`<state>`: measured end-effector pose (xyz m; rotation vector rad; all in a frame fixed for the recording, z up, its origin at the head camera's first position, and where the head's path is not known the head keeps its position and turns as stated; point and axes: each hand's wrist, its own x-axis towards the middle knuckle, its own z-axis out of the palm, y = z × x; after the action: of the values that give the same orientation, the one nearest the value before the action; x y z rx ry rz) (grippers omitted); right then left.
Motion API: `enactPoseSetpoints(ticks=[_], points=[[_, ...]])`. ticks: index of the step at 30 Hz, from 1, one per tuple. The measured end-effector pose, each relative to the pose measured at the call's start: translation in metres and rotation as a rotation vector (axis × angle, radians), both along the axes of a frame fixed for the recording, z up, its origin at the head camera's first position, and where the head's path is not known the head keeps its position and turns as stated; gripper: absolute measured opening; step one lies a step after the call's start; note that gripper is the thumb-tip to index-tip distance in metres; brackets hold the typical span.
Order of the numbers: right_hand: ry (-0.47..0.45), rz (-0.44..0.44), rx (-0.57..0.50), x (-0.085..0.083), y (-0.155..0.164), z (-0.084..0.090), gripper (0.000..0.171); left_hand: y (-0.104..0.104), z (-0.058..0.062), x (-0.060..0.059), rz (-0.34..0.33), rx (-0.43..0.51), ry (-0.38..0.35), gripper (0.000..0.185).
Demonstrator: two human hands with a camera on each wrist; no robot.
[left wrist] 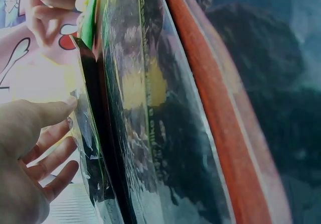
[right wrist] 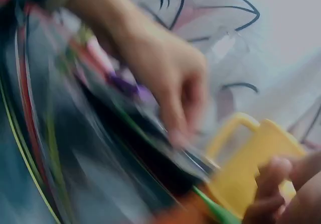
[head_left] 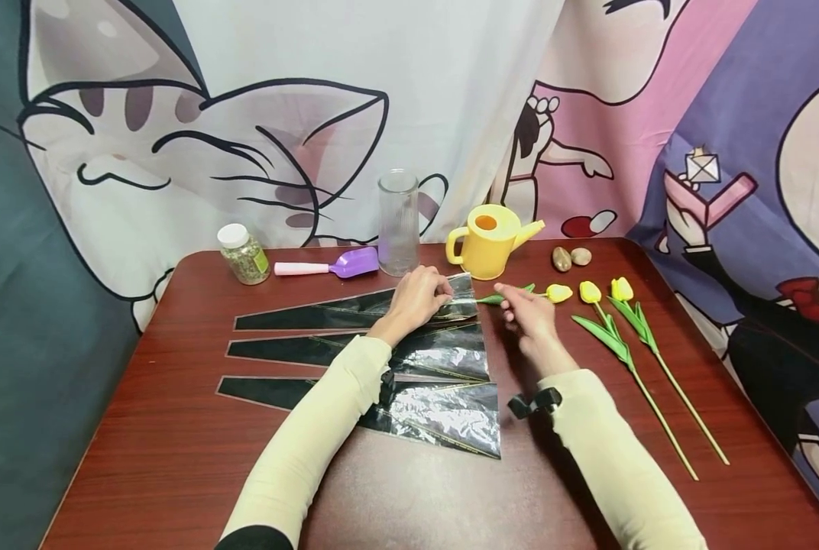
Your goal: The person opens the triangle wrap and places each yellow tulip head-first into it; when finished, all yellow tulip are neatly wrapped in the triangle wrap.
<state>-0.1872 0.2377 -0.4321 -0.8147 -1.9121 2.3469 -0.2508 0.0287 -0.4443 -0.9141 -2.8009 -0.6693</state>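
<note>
Three black-and-clear cellophane sleeves lie side by side on the red-brown table [head_left: 162, 466]. My left hand [head_left: 440, 291] pinches the wide open end of the farthest sleeve [head_left: 354, 309]; in the left wrist view its thumb and fingers [left wrist: 47, 114] hold that sleeve's edge [left wrist: 145, 108]. My right hand [head_left: 517, 303] holds a yellow tulip [head_left: 558, 292] by its green stem, leaf end toward the sleeve's mouth. The right wrist view is blurred but shows curled fingers [right wrist: 273, 184] beside the green stem [right wrist: 213, 209].
Two more yellow tulips [head_left: 590, 292] [head_left: 621, 289] lie to the right, stems toward me. Along the back stand a small jar [head_left: 243, 253], a purple scoop [head_left: 334, 266], a ribbed glass vase [head_left: 398, 221], a yellow watering can [head_left: 488, 241] and two stones [head_left: 571, 257].
</note>
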Motion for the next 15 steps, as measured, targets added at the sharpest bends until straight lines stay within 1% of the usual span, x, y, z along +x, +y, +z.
enactPoseSetpoints(ticks=[1,3,5,8,10,11,12,15], points=[[0.047,0.045,0.054,0.000,0.009,0.003,0.018,0.000,0.000,0.000,0.002,-0.001,0.001,0.004],[0.147,0.149,0.228,-0.002,0.030,0.009,0.028,0.000,0.001,0.000,0.005,-0.002,0.006,0.004],[0.243,0.240,0.475,-0.005,0.051,0.015,0.031,0.000,0.001,0.000,0.003,-0.004,0.010,0.004],[0.364,0.347,0.888,-0.010,0.079,0.021,0.024,0.000,0.000,0.000,0.000,-0.008,0.018,0.004],[0.431,0.403,1.087,-0.014,0.093,0.023,0.014,0.000,0.000,0.000,0.000,-0.009,0.021,0.004],[0.463,0.436,1.158,-0.016,0.099,0.023,0.012,0.000,0.000,0.000,0.002,-0.009,0.021,0.004],[0.497,0.473,1.203,-0.019,0.104,0.022,0.010,0.000,0.000,0.001,0.003,-0.010,0.022,0.004],[0.602,0.586,1.287,-0.026,0.115,0.018,0.012,0.001,0.000,0.001,0.009,-0.010,0.015,0.004]])
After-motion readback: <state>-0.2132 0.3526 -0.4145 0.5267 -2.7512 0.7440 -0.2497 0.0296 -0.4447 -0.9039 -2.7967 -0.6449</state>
